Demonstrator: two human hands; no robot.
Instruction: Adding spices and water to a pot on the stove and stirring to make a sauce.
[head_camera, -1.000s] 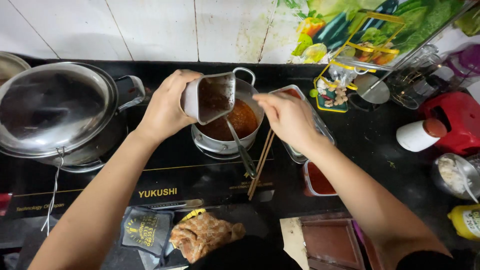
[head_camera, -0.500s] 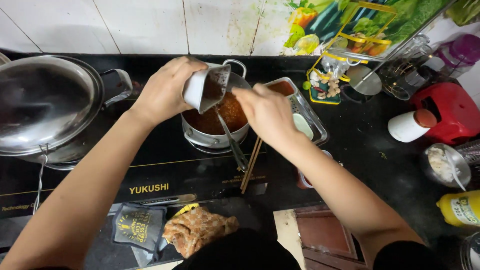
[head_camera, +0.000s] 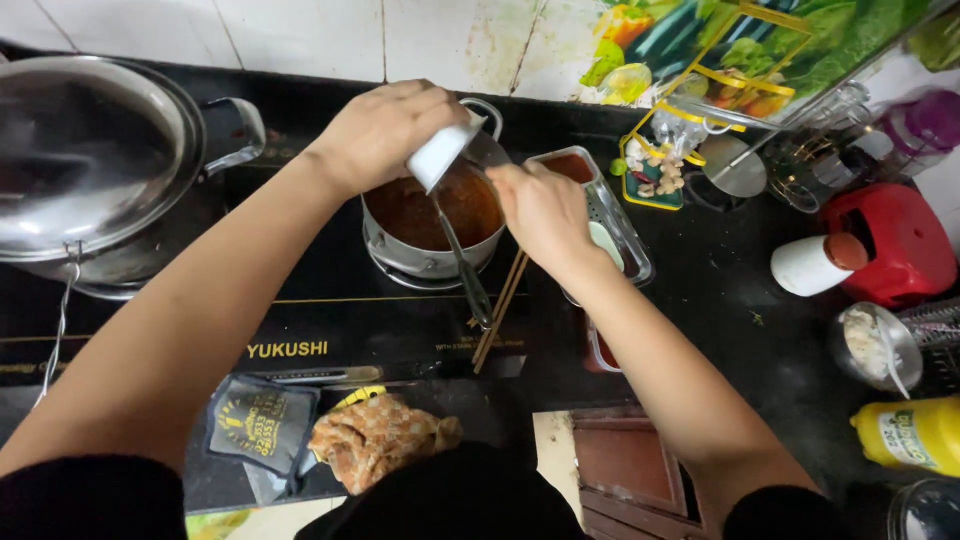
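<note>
Bare forearms, black sleeves pushed up above both elbows.

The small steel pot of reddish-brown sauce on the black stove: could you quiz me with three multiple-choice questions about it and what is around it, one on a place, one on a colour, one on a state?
1. Where do the wooden chopsticks lie?
A. On the stove beside the small steel pot
B. Inside the big lidded pot
C. In the red tub

2. What colour is the squeeze bottle at the lower right?
A. Blue
B. Yellow
C. White

3. How does the left hand hold the white cup?
A. Upright on the counter
B. Tipped over the pot
C. Upside down on a lid

Answers: 1 A, they rest on the black stove at the pot's near side. 2 B, its body is plainly yellow. 3 B, the cup slants with its mouth toward the sauce.
</note>
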